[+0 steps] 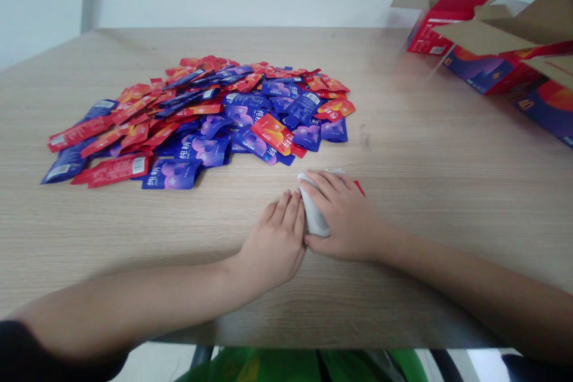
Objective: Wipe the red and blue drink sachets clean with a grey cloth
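My right hand (347, 212) is closed over a folded white cloth (316, 212) and presses it down on the table. A small red corner (359, 187) shows past its knuckles, apparently of a packet beneath the cloth; the rest is covered. Close against it on the left, my left hand (275, 239) lies flat with its fingers stretched out together. A bit of red peeks out at its fingertips. Beyond both hands spreads a heap of small red and blue foil packets (215, 125), with a blue packet (172, 174) at its near edge.
Cardboard boxes with raised flaps stand at the right: a red box (430, 30) at the back, a blue and red box (487, 68) before it, and another blue box (550, 104) at the frame edge. The wooden table (425, 149) meets a white wall behind.
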{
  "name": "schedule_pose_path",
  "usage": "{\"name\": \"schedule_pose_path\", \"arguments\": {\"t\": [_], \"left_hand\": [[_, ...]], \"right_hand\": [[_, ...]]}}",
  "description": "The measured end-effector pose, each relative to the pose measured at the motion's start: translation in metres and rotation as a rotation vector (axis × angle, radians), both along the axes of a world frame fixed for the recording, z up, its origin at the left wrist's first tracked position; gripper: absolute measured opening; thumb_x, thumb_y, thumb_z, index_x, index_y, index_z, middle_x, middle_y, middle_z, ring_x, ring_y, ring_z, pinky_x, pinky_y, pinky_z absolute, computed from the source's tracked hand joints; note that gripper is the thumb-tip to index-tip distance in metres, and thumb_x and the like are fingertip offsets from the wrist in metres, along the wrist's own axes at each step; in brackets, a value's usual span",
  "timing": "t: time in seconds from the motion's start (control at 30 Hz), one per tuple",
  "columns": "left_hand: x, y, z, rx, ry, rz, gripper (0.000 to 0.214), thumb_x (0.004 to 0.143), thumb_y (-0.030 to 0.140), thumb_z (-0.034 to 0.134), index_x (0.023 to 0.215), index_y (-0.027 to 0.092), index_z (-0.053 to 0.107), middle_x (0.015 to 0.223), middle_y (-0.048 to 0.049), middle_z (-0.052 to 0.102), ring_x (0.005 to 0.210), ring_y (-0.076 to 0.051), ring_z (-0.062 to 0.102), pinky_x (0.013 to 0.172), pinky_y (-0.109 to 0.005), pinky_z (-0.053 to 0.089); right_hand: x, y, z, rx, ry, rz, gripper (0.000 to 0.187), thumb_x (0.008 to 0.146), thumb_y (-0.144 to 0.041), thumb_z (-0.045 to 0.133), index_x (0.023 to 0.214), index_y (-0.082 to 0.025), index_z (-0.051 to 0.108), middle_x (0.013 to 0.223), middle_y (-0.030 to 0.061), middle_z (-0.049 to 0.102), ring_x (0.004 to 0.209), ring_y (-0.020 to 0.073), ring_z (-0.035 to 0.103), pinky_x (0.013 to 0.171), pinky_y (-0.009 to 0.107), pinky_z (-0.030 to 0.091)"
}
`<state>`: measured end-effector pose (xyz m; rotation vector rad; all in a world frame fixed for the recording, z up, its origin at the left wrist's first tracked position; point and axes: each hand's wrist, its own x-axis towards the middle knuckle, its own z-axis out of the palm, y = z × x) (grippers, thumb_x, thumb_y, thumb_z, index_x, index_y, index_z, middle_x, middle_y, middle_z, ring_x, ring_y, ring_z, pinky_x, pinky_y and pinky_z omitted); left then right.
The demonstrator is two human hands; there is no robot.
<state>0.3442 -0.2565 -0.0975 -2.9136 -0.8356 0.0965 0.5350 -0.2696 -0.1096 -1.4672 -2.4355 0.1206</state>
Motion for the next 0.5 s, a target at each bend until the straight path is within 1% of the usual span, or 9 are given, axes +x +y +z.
{"name": "schedule_pose_path", "arguments": {"t": [0.2,0.3,0.4,0.5], "left_hand": [[0.0,0.001,-0.001,0.023,-0.011,-0.019,0.055,0.092,0.025,0.039,0.136,-0.008,0.047,0.143,-0.0296,0.045,0.133,-0.041,0.045,0.104,-0.049,0.043],[-0.001,0.002,-0.003,0.038,-0.02,-0.039,0.056,0.091,0.023,0.04,0.137,-0.008,0.046,0.144,-0.0301,0.043,0.133,-0.041,0.044,0.103,-0.049,0.044],[-0.002,0.003,-0.004,0.038,-0.025,-0.038,0.056,0.09,0.023,0.04,0.138,-0.006,0.045,0.145,-0.0295,0.042,0.134,-0.041,0.044,0.103,-0.05,0.044],[-0.001,0.003,-0.004,0.028,-0.021,-0.037,0.056,0.09,0.024,0.041,0.138,-0.005,0.045,0.144,-0.0291,0.043,0.133,-0.041,0.046,0.103,-0.049,0.044]], "right_hand": [[0.004,0.004,0.002,0.003,0.022,0.042,0.087,0.072,-0.058,0.062,0.141,-0.008,0.045,0.148,0.0205,0.042,0.135,0.0374,0.036,0.112,0.057,0.026],[0.01,0.004,0.008,-0.016,0.005,0.044,0.084,0.072,-0.048,0.062,0.144,-0.009,0.041,0.148,0.0191,0.042,0.137,0.0349,0.035,0.114,0.056,0.026],[0.03,0.003,0.012,-0.058,-0.047,-0.008,0.086,0.071,-0.037,0.062,0.147,-0.009,0.034,0.148,0.0206,0.04,0.138,0.0344,0.035,0.114,0.056,0.027],[0.065,0.0,0.01,-0.085,-0.099,-0.112,0.081,0.077,-0.037,0.061,0.148,-0.012,0.034,0.149,0.0206,0.037,0.139,0.0358,0.033,0.112,0.057,0.03]]}}
